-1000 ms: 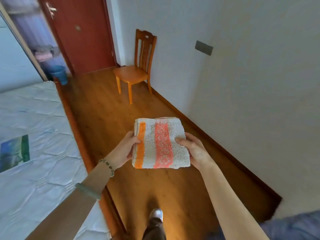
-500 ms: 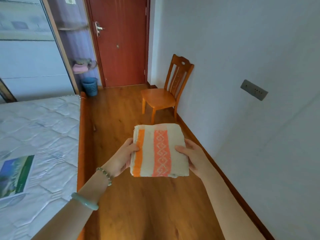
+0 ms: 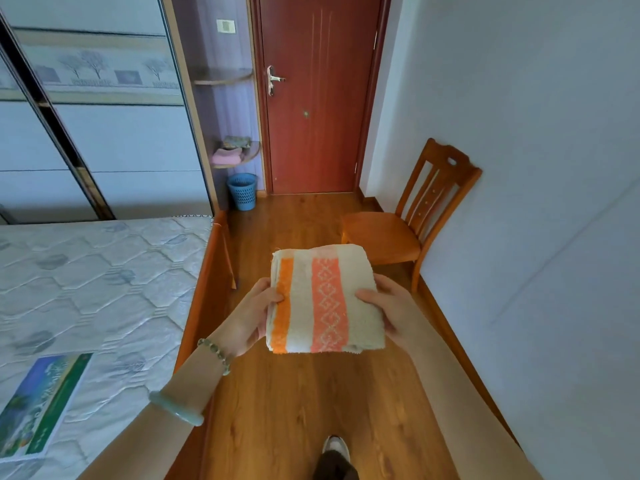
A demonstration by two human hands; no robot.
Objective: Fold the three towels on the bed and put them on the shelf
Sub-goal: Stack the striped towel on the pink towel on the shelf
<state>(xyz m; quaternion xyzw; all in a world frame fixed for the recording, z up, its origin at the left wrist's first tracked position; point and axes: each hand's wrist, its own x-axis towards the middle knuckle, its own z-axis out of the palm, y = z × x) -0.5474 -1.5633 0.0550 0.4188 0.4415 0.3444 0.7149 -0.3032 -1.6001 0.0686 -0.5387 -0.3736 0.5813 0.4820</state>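
Note:
A folded cream towel (image 3: 325, 299) with an orange stripe and a pink patterned stripe is held flat in front of me above the wooden floor. My left hand (image 3: 251, 317) grips its left edge, thumb on top. My right hand (image 3: 389, 306) grips its right edge the same way. Far ahead, a curved corner shelf (image 3: 252, 155) beside the red door carries a folded pink towel (image 3: 227, 155) and a grey-green folded towel (image 3: 237, 142). The bed (image 3: 104, 289) lies to my left with no towel on the part I see.
A wooden chair (image 3: 408, 230) stands against the right wall. A blue basket (image 3: 242, 191) sits on the floor under the shelf. A booklet (image 3: 41, 407) lies on the mattress. The red door (image 3: 318, 95) is closed. A wooden floor strip runs between bed and wall.
My view has lifted and turned toward the door and shelf as I walk along the bed. Both hands keep the same hold on the towel.

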